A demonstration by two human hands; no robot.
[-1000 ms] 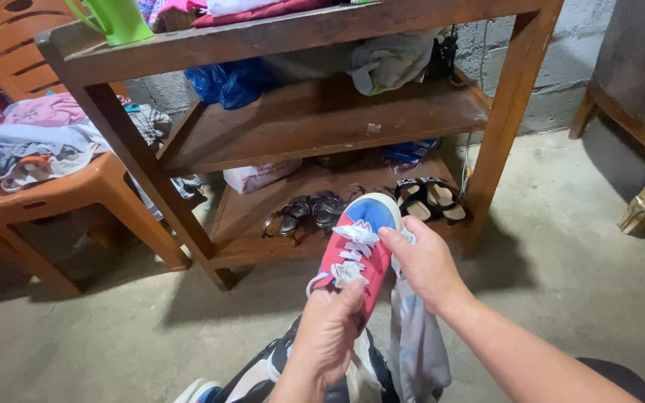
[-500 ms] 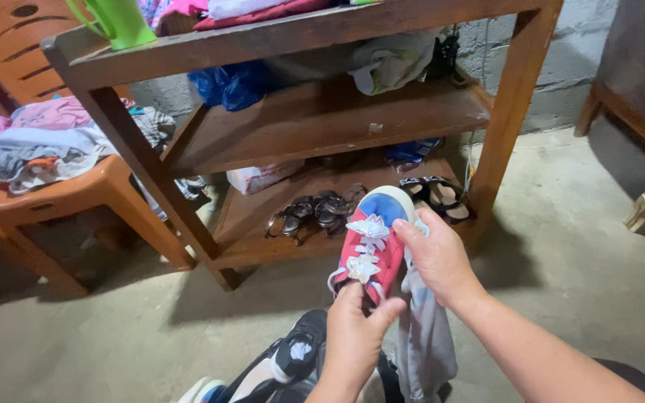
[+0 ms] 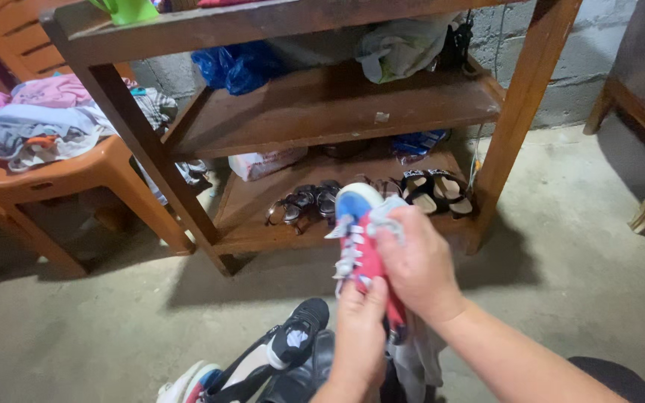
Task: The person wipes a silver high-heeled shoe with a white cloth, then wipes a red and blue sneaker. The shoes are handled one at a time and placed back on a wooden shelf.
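I hold a red sneaker [image 3: 358,242] with a blue toe, white laces and white sole in front of a wooden shelf unit [image 3: 322,112]. My left hand [image 3: 360,328] grips its heel end from below. My right hand [image 3: 416,265] covers the sneaker's right side, pressing a grey cloth [image 3: 419,354] against it; the cloth hangs down under my wrist. The shoe is turned onto its side, toe pointing away from me.
Dark sandals [image 3: 300,205] and a black-and-tan pair [image 3: 438,190] sit on the bottom shelf beside a white bag [image 3: 266,160]. Black-and-white sneakers [image 3: 263,358] lie on the concrete floor below my hands. An orange plastic stool [image 3: 76,179] with piled clothes [image 3: 39,130] stands left.
The sneaker has rolled from laces-up onto its side. My right hand slid over its top with the cloth, and my left hand shifted further under the heel.
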